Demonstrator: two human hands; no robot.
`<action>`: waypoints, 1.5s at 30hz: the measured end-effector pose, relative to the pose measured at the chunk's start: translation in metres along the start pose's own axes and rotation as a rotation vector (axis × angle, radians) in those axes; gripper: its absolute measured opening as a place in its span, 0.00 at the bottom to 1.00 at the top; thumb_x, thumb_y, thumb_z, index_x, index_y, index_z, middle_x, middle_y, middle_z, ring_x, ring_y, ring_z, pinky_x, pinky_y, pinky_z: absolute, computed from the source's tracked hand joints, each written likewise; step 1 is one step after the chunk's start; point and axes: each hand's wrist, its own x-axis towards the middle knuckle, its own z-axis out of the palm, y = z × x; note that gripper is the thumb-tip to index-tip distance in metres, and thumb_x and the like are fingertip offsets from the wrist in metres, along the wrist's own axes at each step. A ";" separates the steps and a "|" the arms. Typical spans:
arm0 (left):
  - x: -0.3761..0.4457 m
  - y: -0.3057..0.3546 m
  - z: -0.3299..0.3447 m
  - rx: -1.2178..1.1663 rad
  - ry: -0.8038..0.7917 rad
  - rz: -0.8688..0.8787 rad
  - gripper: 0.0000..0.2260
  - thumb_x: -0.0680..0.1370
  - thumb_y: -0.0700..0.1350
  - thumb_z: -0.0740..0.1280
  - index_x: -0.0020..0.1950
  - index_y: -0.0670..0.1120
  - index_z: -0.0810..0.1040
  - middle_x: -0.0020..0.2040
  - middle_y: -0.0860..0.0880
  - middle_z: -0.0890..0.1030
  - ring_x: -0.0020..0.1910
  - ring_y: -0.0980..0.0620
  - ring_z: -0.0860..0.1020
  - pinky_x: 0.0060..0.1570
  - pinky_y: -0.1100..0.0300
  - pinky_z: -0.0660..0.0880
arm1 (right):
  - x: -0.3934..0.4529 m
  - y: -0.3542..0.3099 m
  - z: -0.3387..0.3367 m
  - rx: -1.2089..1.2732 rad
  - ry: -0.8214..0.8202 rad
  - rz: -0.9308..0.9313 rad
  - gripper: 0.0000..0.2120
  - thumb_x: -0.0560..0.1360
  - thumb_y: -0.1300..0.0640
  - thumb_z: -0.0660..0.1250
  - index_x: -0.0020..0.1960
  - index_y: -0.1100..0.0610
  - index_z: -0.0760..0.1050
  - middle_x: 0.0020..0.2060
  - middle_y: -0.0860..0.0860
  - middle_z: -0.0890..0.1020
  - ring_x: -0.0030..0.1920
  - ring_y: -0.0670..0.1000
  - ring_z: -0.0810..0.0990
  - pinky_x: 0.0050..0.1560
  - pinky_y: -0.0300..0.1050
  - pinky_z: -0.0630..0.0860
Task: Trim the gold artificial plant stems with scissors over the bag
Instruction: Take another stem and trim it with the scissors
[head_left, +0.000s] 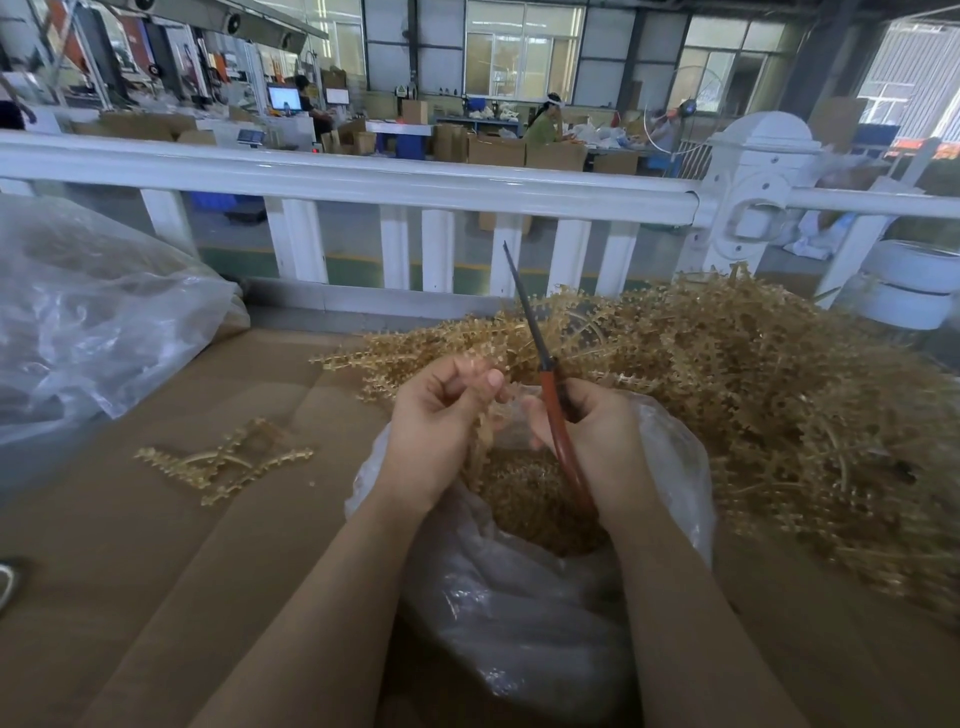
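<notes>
Much left: large untrimmed pile (779, 405) on desk (130, 545) | bag (519, 613) partly filled | left hand (436, 436) pinches stem (483, 431) | right hand (597, 436) grips scissors (540, 358), blades closed.

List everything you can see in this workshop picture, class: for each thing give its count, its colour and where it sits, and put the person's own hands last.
gold stem pile: one heap, gold, on the table at right
held stem: one, gold, over the open bag
loose stems: a few, gold, on the table at left
scissors: one pair, orange handles, blades pointing up and away
open bag: one, clear plastic, at the near edge, gold trimmings inside
large bag: one, clear plastic, far left
table: one, brown cardboard-covered top
railing: one, white, behind the table
left hand: pinches the held stem
right hand: grips the scissors
</notes>
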 end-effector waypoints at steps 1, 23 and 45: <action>0.000 0.000 -0.001 -0.028 0.012 -0.012 0.05 0.77 0.42 0.69 0.44 0.40 0.79 0.41 0.35 0.82 0.38 0.40 0.78 0.43 0.46 0.77 | 0.000 0.000 0.000 -0.019 -0.003 -0.006 0.06 0.74 0.47 0.74 0.41 0.48 0.83 0.30 0.49 0.83 0.29 0.44 0.80 0.33 0.44 0.78; 0.004 -0.001 -0.012 -0.170 0.030 -0.093 0.07 0.79 0.34 0.65 0.41 0.38 0.79 0.38 0.47 0.83 0.37 0.50 0.81 0.37 0.58 0.80 | -0.009 0.004 -0.007 -0.542 -0.018 -0.230 0.22 0.65 0.27 0.70 0.49 0.41 0.72 0.42 0.37 0.79 0.46 0.34 0.76 0.40 0.31 0.70; 0.004 0.002 -0.016 -0.282 -0.061 -0.117 0.06 0.76 0.37 0.68 0.39 0.40 0.81 0.36 0.45 0.83 0.34 0.50 0.81 0.34 0.57 0.80 | -0.007 0.006 -0.010 -0.609 0.028 -0.244 0.26 0.63 0.21 0.65 0.49 0.40 0.77 0.36 0.36 0.79 0.40 0.36 0.78 0.38 0.35 0.77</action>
